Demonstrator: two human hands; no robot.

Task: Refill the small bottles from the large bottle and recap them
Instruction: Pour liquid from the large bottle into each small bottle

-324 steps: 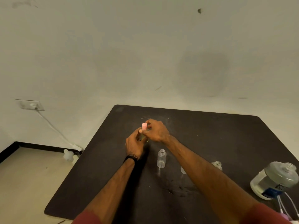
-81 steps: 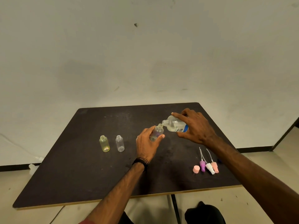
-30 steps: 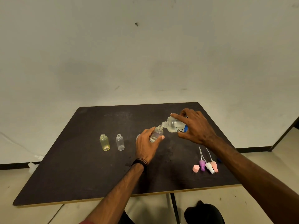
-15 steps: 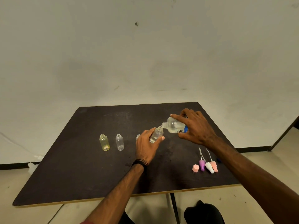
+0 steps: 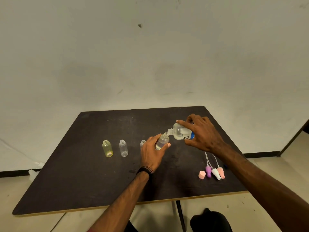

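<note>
Bare room: blank wall (image 5: 150,56), dark table (image 5: 83,173), plain floor (image 5: 267,164).

The only lettering stands on the large bottle (image 5: 181,132), at about 1 o'clock from the table's (image 5: 83,173) middle, tipped on its side in the right hand (image 5: 203,133). Its label shows a few dark characters on white beside a blue patch, turned sideways and half hidden by the fingers; they are too small and cut off to read as a word.

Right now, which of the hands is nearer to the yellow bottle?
Left. The left hand is right of the yellow bottle, two small bottles between; the right hand is farther right.
</note>
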